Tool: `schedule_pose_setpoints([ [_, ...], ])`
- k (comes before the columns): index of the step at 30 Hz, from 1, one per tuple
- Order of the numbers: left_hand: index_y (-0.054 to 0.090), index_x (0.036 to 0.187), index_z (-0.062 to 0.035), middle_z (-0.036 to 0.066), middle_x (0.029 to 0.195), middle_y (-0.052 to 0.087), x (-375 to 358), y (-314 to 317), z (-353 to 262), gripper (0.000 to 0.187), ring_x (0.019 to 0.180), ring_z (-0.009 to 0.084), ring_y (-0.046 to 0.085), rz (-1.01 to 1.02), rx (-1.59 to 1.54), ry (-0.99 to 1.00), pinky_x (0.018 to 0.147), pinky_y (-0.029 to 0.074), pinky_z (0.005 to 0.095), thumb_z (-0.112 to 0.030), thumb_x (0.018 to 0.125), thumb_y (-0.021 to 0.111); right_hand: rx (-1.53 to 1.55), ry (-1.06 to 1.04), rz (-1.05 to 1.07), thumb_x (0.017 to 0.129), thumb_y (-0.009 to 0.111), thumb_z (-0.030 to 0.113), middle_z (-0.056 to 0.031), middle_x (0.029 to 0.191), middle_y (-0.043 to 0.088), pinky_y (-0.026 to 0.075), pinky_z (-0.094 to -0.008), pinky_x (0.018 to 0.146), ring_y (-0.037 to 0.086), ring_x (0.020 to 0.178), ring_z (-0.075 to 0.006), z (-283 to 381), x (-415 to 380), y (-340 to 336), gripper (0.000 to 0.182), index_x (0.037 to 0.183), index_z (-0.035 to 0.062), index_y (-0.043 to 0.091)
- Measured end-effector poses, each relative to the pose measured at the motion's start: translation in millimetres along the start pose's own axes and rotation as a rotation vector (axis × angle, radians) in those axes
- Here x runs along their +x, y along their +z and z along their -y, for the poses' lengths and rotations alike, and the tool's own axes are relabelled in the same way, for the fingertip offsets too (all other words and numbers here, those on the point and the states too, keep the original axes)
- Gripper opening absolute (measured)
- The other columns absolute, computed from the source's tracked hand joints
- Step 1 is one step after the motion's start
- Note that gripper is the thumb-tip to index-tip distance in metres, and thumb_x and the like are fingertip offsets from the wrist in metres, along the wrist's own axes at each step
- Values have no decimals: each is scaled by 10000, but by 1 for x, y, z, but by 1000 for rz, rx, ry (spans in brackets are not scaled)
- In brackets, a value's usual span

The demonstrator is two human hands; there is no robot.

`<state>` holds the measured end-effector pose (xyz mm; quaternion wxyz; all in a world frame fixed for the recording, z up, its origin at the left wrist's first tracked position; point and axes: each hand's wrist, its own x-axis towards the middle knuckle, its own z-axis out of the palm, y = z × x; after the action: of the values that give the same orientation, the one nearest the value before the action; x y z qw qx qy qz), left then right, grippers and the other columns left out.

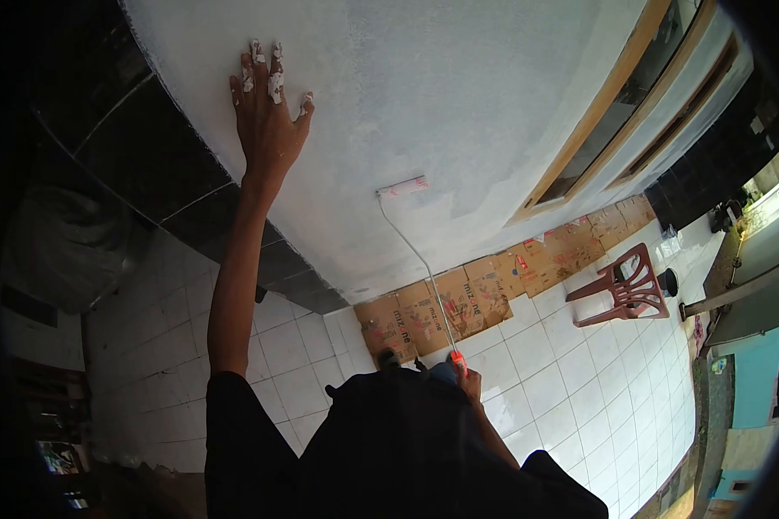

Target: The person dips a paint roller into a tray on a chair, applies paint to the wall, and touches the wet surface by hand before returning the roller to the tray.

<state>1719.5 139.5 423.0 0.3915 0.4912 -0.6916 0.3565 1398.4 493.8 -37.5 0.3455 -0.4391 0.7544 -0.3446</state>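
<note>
My left hand is spread against the wall, near its dark tiled edge, with white paint smeared on the fingers. Low in the view, my right hand grips the red handle of a paint roller. From that handle a long thin metal rod runs up to the roller head, which rests against the white and grey patchy wall. The roller's sleeve looks whitish with pink marks.
Flattened cardboard lies along the foot of the wall. A brown plastic chair stands on the white tiled floor to the right, with a dark bucket beside it. Wood-framed windows are set into the wall.
</note>
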Motion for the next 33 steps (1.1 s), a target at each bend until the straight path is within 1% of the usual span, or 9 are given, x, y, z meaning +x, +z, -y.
schedule_pose_setpoints([
  [2, 217, 1416, -62, 218, 1449, 214, -2, 0, 1, 763, 1333, 375, 236, 13, -3, 15, 1085, 193, 528, -246, 806, 637, -81, 83, 45, 877, 486, 511, -179, 555, 561, 430, -396, 535, 570, 536, -227, -8, -1, -4, 566, 779, -19, 661],
  [3, 219, 1415, -60, 219, 1450, 212, -2, 0, 1, 763, 1334, 377, 233, 7, -6, 17, 1083, 194, 532, -246, 805, 638, -77, 94, 45, 877, 486, 511, -179, 555, 561, 430, -396, 535, 570, 536, -227, -6, -1, -4, 566, 779, -19, 661],
  [5, 222, 1414, -59, 220, 1450, 210, 0, 0, -1, 762, 1335, 379, 230, -4, -15, 27, 1080, 195, 535, -246, 805, 639, 4, 65, 22, 883, 499, 483, -154, 548, 557, 418, -388, 519, 557, 532, -194, 15, 14, -8, 544, 762, -27, 643],
  [6, 245, 1402, -55, 224, 1438, 236, 0, -2, -2, 755, 1328, 380, 245, -14, -20, 21, 1071, 209, 547, -239, 791, 649, 100, -22, 5, 907, 463, 485, -21, 495, 466, 351, -315, 458, 432, 489, -99, 47, 17, -15, 587, 607, -13, 545],
  [12, 263, 1392, -48, 226, 1429, 256, 0, -2, -4, 740, 1325, 378, 254, -25, -11, 9, 1063, 223, 553, -235, 788, 645, 275, -45, 80, 917, 456, 472, 2, 497, 423, 306, -298, 445, 375, 494, -82, 112, 40, -16, 569, 591, 8, 499],
  [23, 223, 1417, -60, 219, 1462, 181, -1, -4, -1, 743, 1345, 381, 205, 21, -46, 11, 1085, 181, 529, -237, 814, 619, 47, 84, 21, 883, 466, 551, -5, 488, 421, 322, -309, 443, 398, 489, -87, 1, -11, 5, 623, 566, 15, 489],
  [27, 216, 1417, -56, 223, 1461, 179, -2, -3, -1, 739, 1346, 384, 202, 20, -34, 22, 1086, 176, 532, -260, 825, 608, 12, 105, 9, 885, 475, 540, -2, 494, 433, 319, -303, 435, 403, 489, -82, 2, -10, 2, 607, 563, 26, 498],
  [28, 214, 1417, -53, 226, 1459, 182, -1, -2, -1, 737, 1345, 386, 203, 11, -20, 25, 1085, 174, 535, -272, 830, 604, -29, 139, 77, 873, 477, 528, -147, 562, 548, 422, -379, 537, 553, 552, -195, 9, -6, -7, 582, 726, -19, 612],
  [33, 242, 1401, -37, 233, 1442, 225, -1, -1, -4, 740, 1337, 389, 222, -12, -20, 15, 1072, 192, 554, -246, 800, 620, 115, 102, 58, 879, 507, 494, -62, 550, 536, 392, -333, 486, 511, 513, -131, 54, 22, -14, 535, 695, -2, 594],
])
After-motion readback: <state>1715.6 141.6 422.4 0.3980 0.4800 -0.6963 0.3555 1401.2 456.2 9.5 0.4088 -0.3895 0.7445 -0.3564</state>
